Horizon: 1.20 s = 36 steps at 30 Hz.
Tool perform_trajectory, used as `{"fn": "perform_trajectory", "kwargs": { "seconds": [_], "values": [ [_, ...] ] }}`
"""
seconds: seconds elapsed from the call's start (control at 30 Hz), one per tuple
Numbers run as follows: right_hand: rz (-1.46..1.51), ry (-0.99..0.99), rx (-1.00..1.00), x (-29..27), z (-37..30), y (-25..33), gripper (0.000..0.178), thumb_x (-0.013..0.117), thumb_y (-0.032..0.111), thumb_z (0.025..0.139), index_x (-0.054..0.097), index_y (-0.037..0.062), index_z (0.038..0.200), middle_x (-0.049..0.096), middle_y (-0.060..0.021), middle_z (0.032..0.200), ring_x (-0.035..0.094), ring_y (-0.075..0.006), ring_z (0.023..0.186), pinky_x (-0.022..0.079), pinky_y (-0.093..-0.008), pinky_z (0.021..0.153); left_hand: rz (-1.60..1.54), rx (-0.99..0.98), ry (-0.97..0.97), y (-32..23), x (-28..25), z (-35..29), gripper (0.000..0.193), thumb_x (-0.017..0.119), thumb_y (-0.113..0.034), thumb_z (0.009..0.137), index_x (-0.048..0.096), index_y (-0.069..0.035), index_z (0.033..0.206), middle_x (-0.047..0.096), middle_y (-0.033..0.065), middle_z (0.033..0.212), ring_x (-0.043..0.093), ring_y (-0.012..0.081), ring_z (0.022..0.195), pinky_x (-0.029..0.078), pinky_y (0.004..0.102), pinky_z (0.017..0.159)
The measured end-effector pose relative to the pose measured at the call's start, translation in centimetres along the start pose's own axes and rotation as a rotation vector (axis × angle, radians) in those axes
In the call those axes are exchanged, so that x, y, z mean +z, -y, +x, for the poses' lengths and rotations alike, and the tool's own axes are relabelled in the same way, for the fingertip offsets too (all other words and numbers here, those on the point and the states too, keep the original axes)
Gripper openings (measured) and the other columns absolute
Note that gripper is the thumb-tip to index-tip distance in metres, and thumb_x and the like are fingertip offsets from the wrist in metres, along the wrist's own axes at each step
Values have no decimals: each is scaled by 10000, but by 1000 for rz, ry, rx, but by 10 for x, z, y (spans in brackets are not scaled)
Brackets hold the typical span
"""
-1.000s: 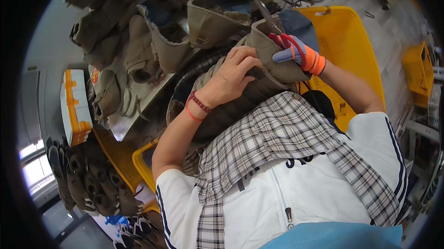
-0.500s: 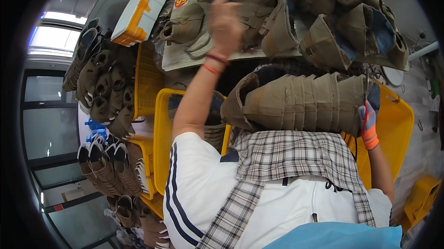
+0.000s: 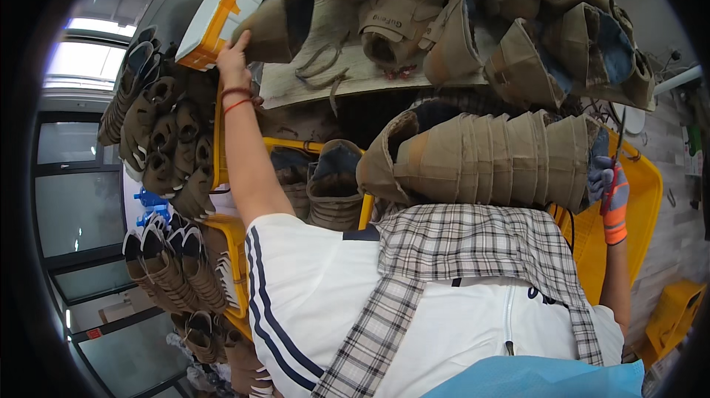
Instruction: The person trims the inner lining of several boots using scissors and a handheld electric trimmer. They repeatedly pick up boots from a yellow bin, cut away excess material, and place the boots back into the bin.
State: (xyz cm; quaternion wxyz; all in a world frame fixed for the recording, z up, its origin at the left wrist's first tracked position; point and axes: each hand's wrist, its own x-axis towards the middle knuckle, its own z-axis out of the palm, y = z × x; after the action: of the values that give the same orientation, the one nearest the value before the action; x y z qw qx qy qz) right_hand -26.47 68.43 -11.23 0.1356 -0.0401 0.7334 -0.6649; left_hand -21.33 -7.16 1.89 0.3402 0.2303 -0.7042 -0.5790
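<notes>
My left hand (image 3: 234, 65), bare with red bands at the wrist, grips a brown fabric boot upper (image 3: 275, 27) at its lower left end. The upper is held over the left end of the workbench, its dark opening toward the right. My right hand (image 3: 613, 189), in a grey and orange glove, is closed round a slim tool with a red handle (image 3: 610, 192); its exact kind is unclear. That hand is beside the right end of a row of nested boot uppers (image 3: 488, 161), lying sideways in front of my checked apron (image 3: 473, 243).
Loose uppers (image 3: 403, 17) and cut strips (image 3: 323, 65) lie on the pale workbench (image 3: 355, 91). A white and orange box (image 3: 224, 17) stands at far left. Yellow crates (image 3: 643, 191) flank me, the left one holding stacked uppers (image 3: 333, 183). More uppers (image 3: 174, 124) are heaped farther left.
My left hand has moved left from above the pile and now holds a boot upper. Strips on the bench are uncovered. My right hand has shifted slightly right, away from the nested uppers.
</notes>
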Motion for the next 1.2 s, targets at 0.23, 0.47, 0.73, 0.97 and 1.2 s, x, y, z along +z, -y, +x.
{"fn": "perform_trajectory", "kwargs": {
  "seconds": [0.23, 0.47, 0.73, 0.97, 1.2],
  "values": [
    [-563, 53, -431, 35, 7, 85, 461, 669, 200, 808, 474, -3, 1174, 576, -40, 925, 502, -97, 778, 430, -232, 697, -848, -348, 190, -49, 12, -136, 505, 584, -220, 862, 411, -69, 1312, 362, 135, 1392, 290, 355, 1296, 214, 573, 1060],
    [-1076, 39, -1011, 120, 15, 192, 330, 714, 206, 722, 574, 64, 985, 615, -93, 869, 598, -279, 765, 493, -332, 655, -1054, -571, 355, -26, 78, -227, 336, 543, -216, 891, 522, -89, 1201, 513, 115, 1259, 462, 314, 1174, 362, 530, 978],
    [-1377, 98, -1280, 178, 30, 203, 304, 725, 246, 671, 605, 111, 915, 593, -33, 849, 593, -220, 782, 484, -316, 697, -1069, -739, 481, -29, 106, -262, 315, 546, -215, 893, 546, -74, 1175, 508, 162, 1256, 457, 318, 1180, 346, 508, 999],
    [-1296, 264, -1357, 204, 42, 203, 212, 602, 315, 662, 601, 105, 688, 576, -69, 690, 583, -226, 651, 456, -339, 594, -1008, -847, 354, -26, 105, -270, 327, 556, -205, 889, 539, -62, 1182, 497, 175, 1262, 427, 329, 1210, 313, 519, 1026],
    [-1316, 219, -1337, 219, 49, 190, 146, 584, 236, 680, 603, 102, 626, 590, -66, 649, 595, -221, 623, 456, -336, 571, -1030, -895, 332, -16, 104, -271, 312, 561, -209, 886, 554, -65, 1163, 524, 154, 1237, 433, 319, 1205, 317, 509, 1026]
  ]
}}
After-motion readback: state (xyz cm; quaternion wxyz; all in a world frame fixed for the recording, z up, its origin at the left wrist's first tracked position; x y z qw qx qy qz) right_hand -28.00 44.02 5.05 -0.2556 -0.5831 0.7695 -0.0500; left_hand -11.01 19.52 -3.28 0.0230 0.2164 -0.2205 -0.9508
